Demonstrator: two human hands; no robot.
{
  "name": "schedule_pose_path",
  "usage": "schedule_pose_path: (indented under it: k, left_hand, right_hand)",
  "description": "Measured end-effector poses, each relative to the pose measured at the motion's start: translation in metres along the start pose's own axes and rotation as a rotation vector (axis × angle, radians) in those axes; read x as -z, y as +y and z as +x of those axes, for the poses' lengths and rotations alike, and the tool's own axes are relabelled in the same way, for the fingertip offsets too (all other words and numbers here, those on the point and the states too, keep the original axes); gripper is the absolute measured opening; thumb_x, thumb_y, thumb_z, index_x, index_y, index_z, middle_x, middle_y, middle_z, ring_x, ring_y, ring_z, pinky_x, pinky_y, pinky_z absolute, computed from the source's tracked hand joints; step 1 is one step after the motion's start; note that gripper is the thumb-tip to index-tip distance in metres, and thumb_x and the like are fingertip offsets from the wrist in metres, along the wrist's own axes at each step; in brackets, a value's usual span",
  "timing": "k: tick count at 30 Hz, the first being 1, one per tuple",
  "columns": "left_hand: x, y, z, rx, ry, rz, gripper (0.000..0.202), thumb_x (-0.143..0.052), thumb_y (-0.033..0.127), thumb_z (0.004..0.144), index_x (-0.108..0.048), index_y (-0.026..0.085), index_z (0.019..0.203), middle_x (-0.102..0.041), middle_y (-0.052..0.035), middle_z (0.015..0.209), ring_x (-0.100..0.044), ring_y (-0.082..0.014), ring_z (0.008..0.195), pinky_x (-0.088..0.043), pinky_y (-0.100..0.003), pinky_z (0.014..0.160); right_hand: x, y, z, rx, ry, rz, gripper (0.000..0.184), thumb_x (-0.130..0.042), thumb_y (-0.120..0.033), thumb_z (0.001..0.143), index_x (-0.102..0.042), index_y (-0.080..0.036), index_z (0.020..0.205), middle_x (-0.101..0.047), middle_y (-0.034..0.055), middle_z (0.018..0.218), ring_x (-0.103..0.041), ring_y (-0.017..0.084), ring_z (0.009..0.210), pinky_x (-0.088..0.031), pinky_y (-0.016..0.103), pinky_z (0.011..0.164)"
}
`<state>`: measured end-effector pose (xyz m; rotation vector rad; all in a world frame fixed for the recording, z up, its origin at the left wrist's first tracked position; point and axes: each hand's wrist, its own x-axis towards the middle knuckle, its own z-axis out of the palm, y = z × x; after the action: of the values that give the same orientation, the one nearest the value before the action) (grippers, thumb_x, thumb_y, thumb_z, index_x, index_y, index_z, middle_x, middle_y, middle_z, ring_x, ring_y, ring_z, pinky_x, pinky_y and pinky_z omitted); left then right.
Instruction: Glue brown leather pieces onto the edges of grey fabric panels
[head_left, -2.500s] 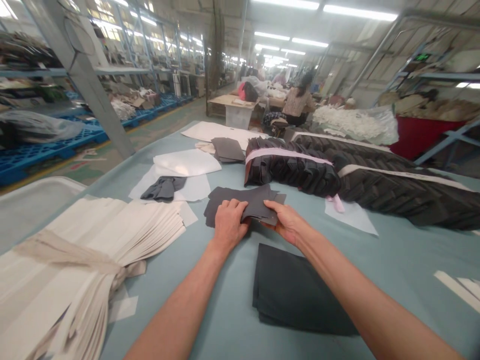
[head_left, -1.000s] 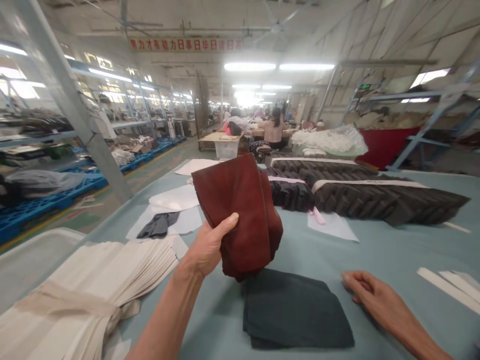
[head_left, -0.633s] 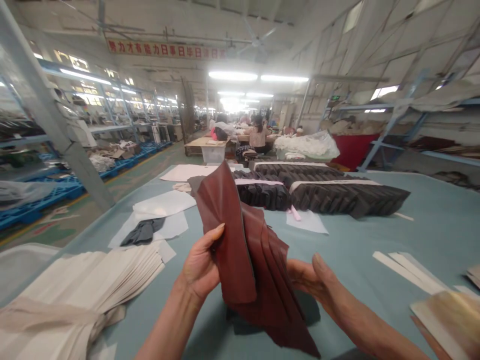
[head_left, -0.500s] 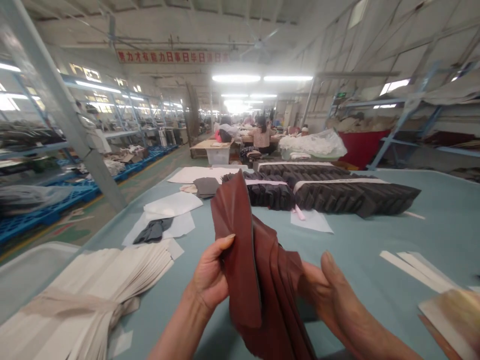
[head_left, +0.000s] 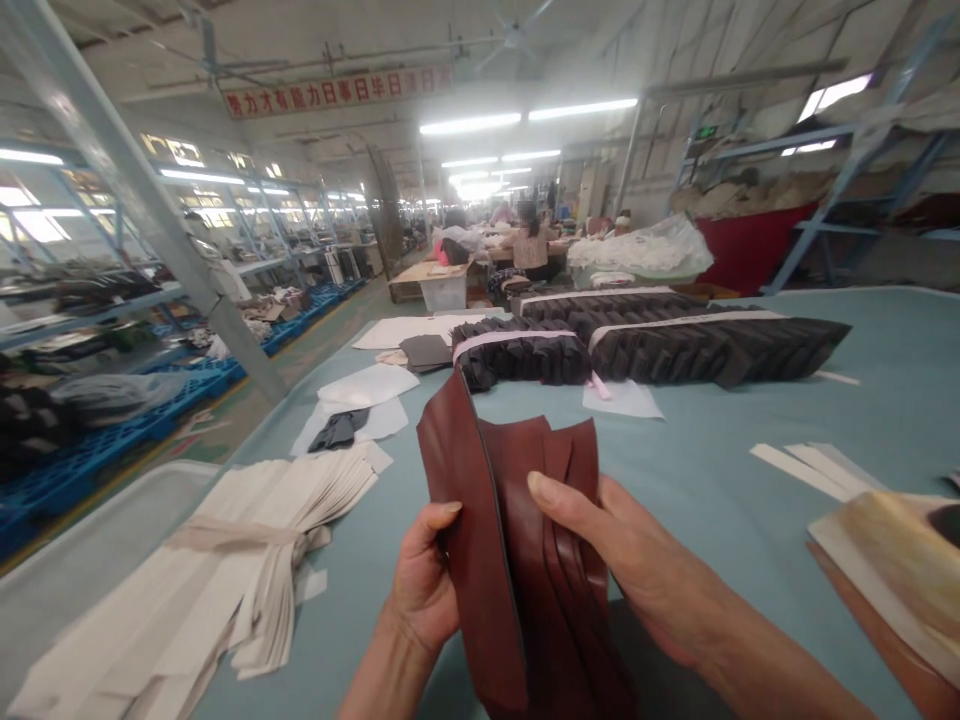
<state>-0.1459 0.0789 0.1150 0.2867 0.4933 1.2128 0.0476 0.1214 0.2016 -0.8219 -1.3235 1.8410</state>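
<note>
Several reddish-brown leather-like pieces [head_left: 525, 560] stand fanned out between my hands, above the blue-green table. My left hand [head_left: 429, 580] grips the leftmost piece, its thumb on the front face and its other fingers hidden behind. On the other side, my right hand [head_left: 630, 560] clasps the fanned layers, thumb pressed on the front and fingers wrapped behind their right edge. The lower ends of the pieces run out of view at the bottom.
A tied bundle of cream strips [head_left: 247, 540] lies on the left. Banded stacks of dark pieces [head_left: 697, 345] stand at the table's back. White papers [head_left: 367, 385] lie left of centre, pale strips [head_left: 810, 470] on the right. A grey post [head_left: 172, 240] rises beyond the left edge.
My right thumb has come down onto the front of the pieces, where it was raised before. The fanned layers now stand more upright. The view has shifted slightly.
</note>
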Motion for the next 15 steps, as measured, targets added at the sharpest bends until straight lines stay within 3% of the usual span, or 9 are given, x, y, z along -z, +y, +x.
schedule_pose_path:
  k: [4,8,11,15]
  left_hand:
    - [-0.002,-0.009,-0.019,-0.009,0.000,0.016,0.047,-0.087,0.039,0.071,-0.085,0.009,0.107,-0.086,-0.0162,0.102,-0.078,-0.0424,0.117,-0.058,-0.054,0.114]
    - [0.001,-0.014,-0.037,-0.060,0.070,0.027,0.036,-0.090,0.033,0.070,-0.087,0.009,0.097,-0.086,-0.0141,0.101,-0.080,-0.0381,0.111,-0.058,-0.048,0.115]
    - [0.007,-0.017,-0.049,-0.074,0.093,0.025,0.028,-0.090,0.031,0.071,-0.087,0.010,0.089,-0.086,-0.0132,0.102,-0.082,-0.0352,0.106,-0.057,-0.044,0.116]
    - [0.019,-0.019,-0.064,-0.043,0.102,0.017,0.036,-0.090,0.033,0.073,-0.087,0.007,0.098,-0.086,-0.0158,0.103,-0.082,-0.0357,0.107,-0.058,-0.044,0.114]
  right_hand:
    - [-0.014,-0.007,-0.013,-0.049,-0.072,-0.146,0.075,-0.082,-0.084,0.073,-0.077,-0.017,0.107,-0.080,0.0095,0.099,-0.075,0.030,0.094,-0.061,0.037,0.080]
    - [-0.023,0.001,-0.020,0.007,-0.101,-0.199,0.063,-0.081,-0.077,0.079,-0.073,-0.016,0.095,-0.077,0.0071,0.091,-0.072,0.027,0.089,-0.058,0.034,0.079]
    - [-0.029,0.015,-0.025,-0.012,-0.132,-0.120,0.061,-0.080,-0.073,0.083,-0.073,-0.016,0.105,-0.078,0.0076,0.100,-0.074,0.027,0.095,-0.060,0.035,0.087]
    - [-0.038,0.036,-0.034,-0.058,-0.109,0.037,0.061,-0.081,-0.067,0.088,-0.071,-0.019,0.124,-0.079,0.0087,0.118,-0.075,0.029,0.109,-0.061,0.040,0.097]
